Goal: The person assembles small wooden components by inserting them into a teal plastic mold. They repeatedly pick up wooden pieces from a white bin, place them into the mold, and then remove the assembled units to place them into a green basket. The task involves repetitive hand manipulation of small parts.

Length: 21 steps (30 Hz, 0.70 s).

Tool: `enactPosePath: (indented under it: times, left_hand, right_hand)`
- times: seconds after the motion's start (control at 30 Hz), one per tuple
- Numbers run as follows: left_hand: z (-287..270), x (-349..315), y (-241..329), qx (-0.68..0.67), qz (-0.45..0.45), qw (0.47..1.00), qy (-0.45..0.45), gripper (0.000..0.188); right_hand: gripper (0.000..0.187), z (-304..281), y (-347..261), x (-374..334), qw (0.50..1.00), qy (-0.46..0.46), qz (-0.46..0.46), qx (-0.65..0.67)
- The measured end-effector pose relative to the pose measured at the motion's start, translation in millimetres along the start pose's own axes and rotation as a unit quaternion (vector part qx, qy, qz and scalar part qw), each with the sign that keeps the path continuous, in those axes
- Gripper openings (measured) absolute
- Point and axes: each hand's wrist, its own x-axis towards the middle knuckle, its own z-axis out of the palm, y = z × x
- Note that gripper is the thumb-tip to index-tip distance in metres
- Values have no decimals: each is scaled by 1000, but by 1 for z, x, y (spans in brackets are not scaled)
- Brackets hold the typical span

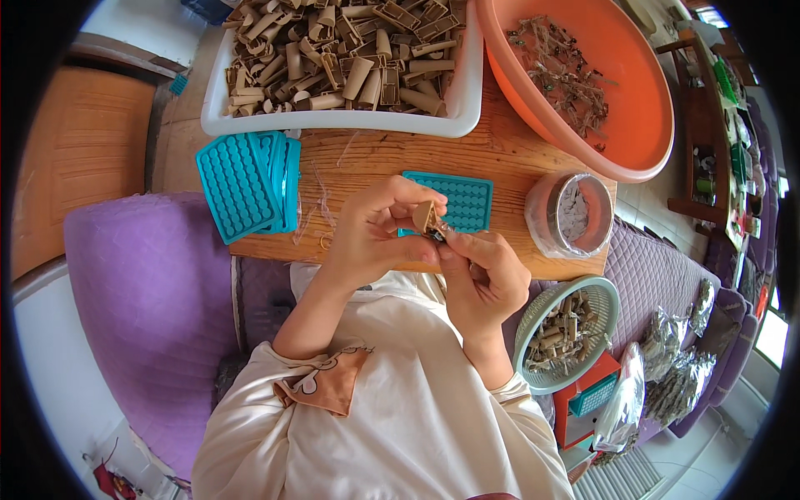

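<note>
Two hands met over near edge of one worktop (358, 162). Left hand (375, 229) gripped one tan housing (423, 215); right hand (483, 271) pinched one small part (440, 230) at its end. One white tub (342, 125) held uncounted tan pieces; one orange basin (642, 100), tangled parts. One teal tray (460, 192) lay behind hands, several stacked leftward. One green basket (557, 384) sat right.

Apparent home living room, fitted for piecework: purple quilted-fabric sofa (150, 300); brown panelled door (92, 150); pale tiled floor (177, 146); wood-grained table (521, 150), bearing white rectangular plastic tub (342, 127) of tan moulded plastic parts (357, 77) and round orange plastic basin (642, 125).
</note>
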Motion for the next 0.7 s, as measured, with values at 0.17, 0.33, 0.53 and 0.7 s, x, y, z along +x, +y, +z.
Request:
enactPosePath:
  times: [0.17,0.33,0.53,0.7]
  left_hand:
    - [-2,1,-2,2,8,1000,-18,41]
    - [-5,1,-4,6,13,999,-36,39]
    - [-4,-3,-8,-107,-42,993,-7,37]
    - [-5,-3,-3,-147,-96,984,35,43]
  right_hand:
    - [15,1,-3,-3,999,27,35,28]
    - [17,2,-2,-2,999,25,-26,-9]
    - [24,1,-2,2,996,-39,-47,-63]
    - [40,4,1,-4,987,-106,-36,-113]
